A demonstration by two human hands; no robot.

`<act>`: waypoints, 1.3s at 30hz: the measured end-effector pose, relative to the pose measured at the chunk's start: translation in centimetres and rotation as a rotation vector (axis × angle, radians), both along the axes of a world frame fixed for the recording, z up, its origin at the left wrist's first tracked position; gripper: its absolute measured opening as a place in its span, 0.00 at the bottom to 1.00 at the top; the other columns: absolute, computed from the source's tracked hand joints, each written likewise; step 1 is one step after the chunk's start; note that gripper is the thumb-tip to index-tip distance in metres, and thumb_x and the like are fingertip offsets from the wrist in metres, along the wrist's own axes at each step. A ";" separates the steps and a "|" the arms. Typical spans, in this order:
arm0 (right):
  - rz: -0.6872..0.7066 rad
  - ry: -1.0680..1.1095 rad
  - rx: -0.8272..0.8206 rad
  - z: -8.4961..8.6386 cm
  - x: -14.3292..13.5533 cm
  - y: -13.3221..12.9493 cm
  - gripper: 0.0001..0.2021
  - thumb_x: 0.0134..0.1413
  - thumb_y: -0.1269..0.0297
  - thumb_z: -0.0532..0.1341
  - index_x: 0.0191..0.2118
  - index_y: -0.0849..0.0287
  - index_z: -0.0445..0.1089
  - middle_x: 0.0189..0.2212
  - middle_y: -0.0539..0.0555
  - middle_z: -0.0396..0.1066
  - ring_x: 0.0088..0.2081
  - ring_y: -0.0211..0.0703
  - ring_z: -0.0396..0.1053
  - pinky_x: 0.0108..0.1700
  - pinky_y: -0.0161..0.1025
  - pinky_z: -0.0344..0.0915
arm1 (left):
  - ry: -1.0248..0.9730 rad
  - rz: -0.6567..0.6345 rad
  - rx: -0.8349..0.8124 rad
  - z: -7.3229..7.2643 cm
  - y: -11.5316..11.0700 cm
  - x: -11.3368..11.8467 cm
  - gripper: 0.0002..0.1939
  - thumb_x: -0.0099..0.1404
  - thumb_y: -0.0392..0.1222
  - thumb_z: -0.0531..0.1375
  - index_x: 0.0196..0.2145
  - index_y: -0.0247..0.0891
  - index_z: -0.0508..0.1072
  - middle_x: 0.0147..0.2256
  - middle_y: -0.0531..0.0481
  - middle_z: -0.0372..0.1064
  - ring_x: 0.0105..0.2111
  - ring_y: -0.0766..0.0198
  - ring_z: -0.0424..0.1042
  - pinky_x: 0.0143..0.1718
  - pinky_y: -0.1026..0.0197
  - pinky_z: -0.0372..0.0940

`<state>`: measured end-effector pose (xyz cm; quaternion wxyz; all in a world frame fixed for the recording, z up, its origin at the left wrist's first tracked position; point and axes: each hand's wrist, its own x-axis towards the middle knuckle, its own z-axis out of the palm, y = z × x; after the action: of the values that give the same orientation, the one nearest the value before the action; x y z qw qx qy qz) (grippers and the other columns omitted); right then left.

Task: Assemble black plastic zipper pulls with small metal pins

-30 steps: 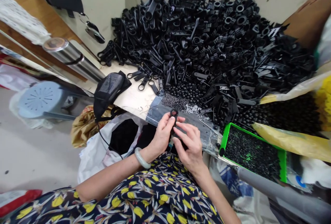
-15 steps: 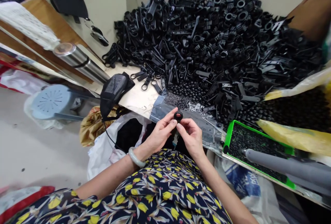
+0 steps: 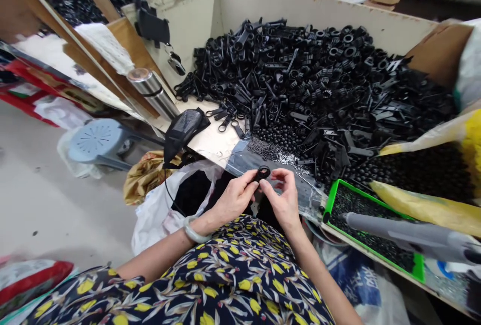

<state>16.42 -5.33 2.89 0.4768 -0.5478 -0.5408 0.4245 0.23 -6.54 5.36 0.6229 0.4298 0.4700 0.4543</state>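
A small black plastic part with a ring-shaped end point(image 3: 263, 172) is held up over my lap, near the work table's front edge. My left hand point(image 3: 235, 196) pinches it from the left between thumb and fingers, and a pale bangle circles that wrist. On the other side, my right hand point(image 3: 282, 199) has its thumb at the ring's lower edge and its curled fingers close to the right rim. The fingers hide the part's lower end. Beyond the hands lie small silvery pins point(image 3: 287, 158), tiny dark pieces point(image 3: 263, 147) and black beads point(image 3: 287, 133).
A large heap of black plastic parts point(image 3: 293, 74) fills the walled table. To the right stand a green tray point(image 3: 420, 267) of small black pieces and a grey cylindrical tool point(image 3: 398, 232) across it. At left are a black mesh cap point(image 3: 184, 132) and a steel flask point(image 3: 154, 92).
The view has tilted up, showing more background. The ring part has turned slightly in my fingers, and my right index finger has lifted away from my thumb.
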 end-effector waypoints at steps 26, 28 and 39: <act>0.245 0.743 -0.534 -1.9 -2.3 -1.9 0.23 0.58 0.41 0.68 0.42 0.59 0.77 0.33 0.53 0.78 0.30 0.36 0.74 0.37 0.35 0.76 | -0.434 0.158 -0.148 -1.5 0.2 0.7 0.17 0.66 0.48 0.68 0.47 0.39 0.71 0.47 0.43 0.81 0.38 0.63 0.78 0.40 0.62 0.68; 0.217 0.735 -0.519 -1.8 -2.2 -1.3 0.22 0.52 0.43 0.73 0.40 0.58 0.77 0.32 0.52 0.78 0.29 0.35 0.73 0.36 0.34 0.75 | -0.438 0.128 -0.115 -2.0 0.5 0.3 0.16 0.66 0.46 0.68 0.48 0.39 0.72 0.52 0.42 0.79 0.43 0.61 0.78 0.46 0.60 0.68; 0.243 -0.088 0.066 -1.5 3.2 2.2 0.12 0.57 0.60 0.70 0.46 0.54 0.80 0.36 0.51 0.74 0.35 0.40 0.71 0.42 0.40 0.70 | -0.314 0.082 -0.158 -2.8 2.8 -1.1 0.15 0.61 0.43 0.71 0.44 0.37 0.76 0.43 0.48 0.76 0.42 0.61 0.75 0.45 0.58 0.73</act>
<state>19.63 -3.09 1.44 0.4153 -0.4807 -0.6372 0.4365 -0.85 -3.70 2.57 0.7014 0.2838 0.4182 0.5026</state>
